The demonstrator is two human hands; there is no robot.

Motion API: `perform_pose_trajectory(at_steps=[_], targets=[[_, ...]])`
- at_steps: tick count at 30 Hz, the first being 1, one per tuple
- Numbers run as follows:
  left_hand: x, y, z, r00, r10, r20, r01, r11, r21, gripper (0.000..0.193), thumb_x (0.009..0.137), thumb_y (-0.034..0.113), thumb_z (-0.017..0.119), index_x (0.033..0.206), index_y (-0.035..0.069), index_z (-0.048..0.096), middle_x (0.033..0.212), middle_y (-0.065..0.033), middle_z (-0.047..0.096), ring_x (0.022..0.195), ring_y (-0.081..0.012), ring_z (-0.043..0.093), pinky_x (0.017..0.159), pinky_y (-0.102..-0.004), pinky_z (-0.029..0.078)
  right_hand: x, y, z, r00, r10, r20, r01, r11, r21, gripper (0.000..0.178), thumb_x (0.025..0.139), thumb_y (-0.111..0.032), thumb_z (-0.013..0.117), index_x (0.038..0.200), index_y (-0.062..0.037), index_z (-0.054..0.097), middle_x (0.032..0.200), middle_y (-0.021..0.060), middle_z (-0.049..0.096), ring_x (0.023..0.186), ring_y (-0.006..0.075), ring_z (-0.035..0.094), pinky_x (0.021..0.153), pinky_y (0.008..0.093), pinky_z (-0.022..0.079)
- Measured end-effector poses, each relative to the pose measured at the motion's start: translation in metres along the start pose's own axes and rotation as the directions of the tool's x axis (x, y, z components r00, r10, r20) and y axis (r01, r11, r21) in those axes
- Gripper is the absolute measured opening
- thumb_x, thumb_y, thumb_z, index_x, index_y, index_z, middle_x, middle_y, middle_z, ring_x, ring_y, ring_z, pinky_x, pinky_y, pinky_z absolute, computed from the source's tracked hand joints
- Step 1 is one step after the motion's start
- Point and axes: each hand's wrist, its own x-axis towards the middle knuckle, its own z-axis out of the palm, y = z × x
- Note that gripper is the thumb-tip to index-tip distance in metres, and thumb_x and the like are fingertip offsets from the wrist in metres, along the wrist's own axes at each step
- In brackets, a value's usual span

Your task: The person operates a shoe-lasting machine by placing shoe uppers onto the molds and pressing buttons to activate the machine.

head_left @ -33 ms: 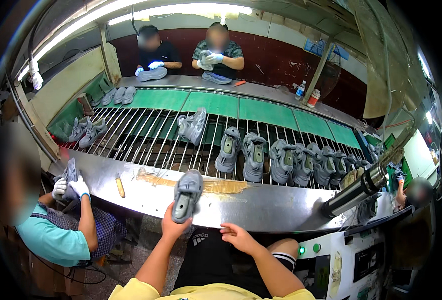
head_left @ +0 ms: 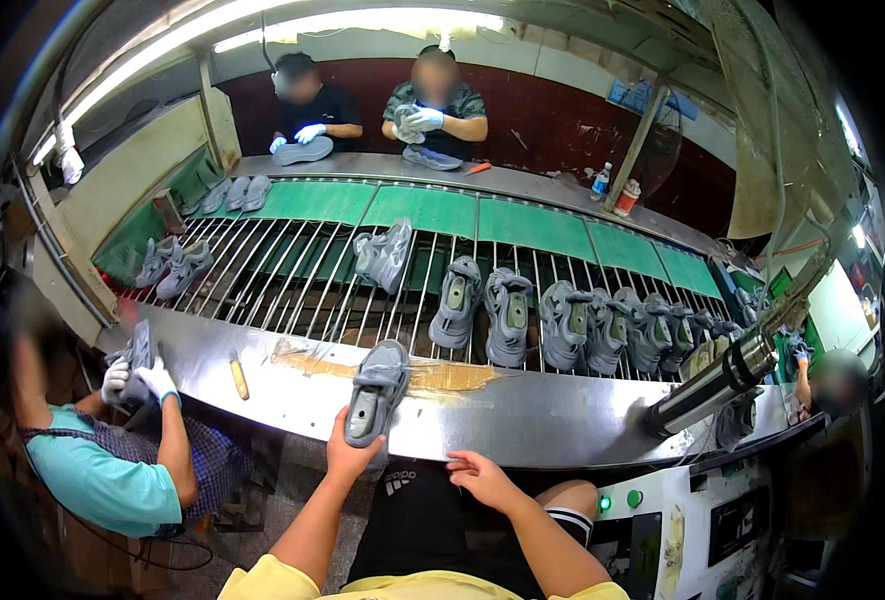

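Clamping the left hand (head_left: 349, 455) around the near end of a grey, low-cut sneaker (head_left: 385, 375) with a smooth, greenish, holed insert (head_left: 364, 405) in its opening. Holding it over the near part of a long, shiny metal ledge (head_left: 553, 420), left of the ledge's middle; cannot tell about contact between sole and ledge. Holding the right hand (head_left: 485, 482) empty at the near edge of the ledge, fingers parted and slightly curled, right of the sneaker; cannot tell about fingertip contact with the metal.

On the ledge, past the sneaker, a flat strip of brown tape (head_left: 455, 376); farther left on the ledge, a small tool with a yellow-brown handle (head_left: 240, 380). Just beyond the ledge, a rack of parallel silvery bars (head_left: 303, 275), bearing a row of grey sneakers (head_left: 508, 315) toward the right and a lone, tilted grey shoe (head_left: 388, 255). Farther beyond the ledge, flat green sheets (head_left: 423, 207). At the ledge's left end, a co-worker in a turquoise top (head_left: 113, 470), holding a grey shoe piece (head_left: 142, 348) in white gloves (head_left: 158, 378). At the ledge's right end, a thick, slanting metal cylinder (head_left: 718, 383). Below the ledge on the right, a white control panel (head_left: 653, 495) with a lit green button (head_left: 605, 504).
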Motion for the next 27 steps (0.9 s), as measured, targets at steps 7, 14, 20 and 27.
perform_pose_trajectory(at_steps=[7,14,20,27], targets=[[0.068,-0.014,0.06,0.972,0.138,-0.19,-0.146,0.989,-0.029,0.084,0.064,0.023,0.083,0.134,0.001,0.042,0.125,-0.0189,0.052,0.118,-0.0332,0.05,0.101,-0.0396,0.039,0.012,0.069,-0.067,0.905,-0.024,-0.425,0.018,1.0,-0.019,0.03,0.081,-0.003,0.062,0.111,-0.0007,0.059,0.093,0.0054,0.063,0.086,0.0117,0.059,0.08,0.0248,0.048],[0.188,0.012,0.117,0.984,0.097,-0.151,-0.099,0.995,-0.006,0.08,0.062,0.028,0.083,0.129,0.001,0.049,0.12,-0.0199,0.058,0.112,-0.0355,0.055,0.096,-0.0407,0.044,0.089,0.061,-0.072,0.711,-0.324,-0.624,-0.161,0.789,-0.593,0.029,0.079,-0.017,0.062,0.106,-0.0068,0.061,0.076,0.0091,0.065,0.071,0.0261,0.064,0.07,0.0388,0.051],[0.242,0.001,0.162,0.945,0.236,-0.227,-0.222,0.971,0.083,0.081,0.061,0.028,0.083,0.13,0.002,0.047,0.124,-0.0213,0.055,0.116,-0.0372,0.052,0.099,-0.0425,0.042,0.17,0.038,-0.033,0.779,-0.567,-0.267,-0.003,0.423,-0.906,0.026,0.08,-0.023,0.057,0.103,-0.0111,0.061,0.076,0.0136,0.066,0.069,0.0341,0.063,0.063,0.0474,0.049],[0.258,-0.024,0.163,0.97,0.236,0.065,-0.232,0.971,-0.052,0.095,0.064,0.031,0.084,0.139,0.001,0.034,0.136,-0.0231,0.043,0.128,-0.0359,0.042,0.106,-0.0417,0.035,0.177,0.043,-0.033,0.757,-0.569,-0.32,-0.036,0.453,-0.891,0.026,0.075,-0.023,0.059,0.099,-0.0119,0.063,0.069,0.0123,0.064,0.064,0.0336,0.062,0.06,0.0468,0.049]])
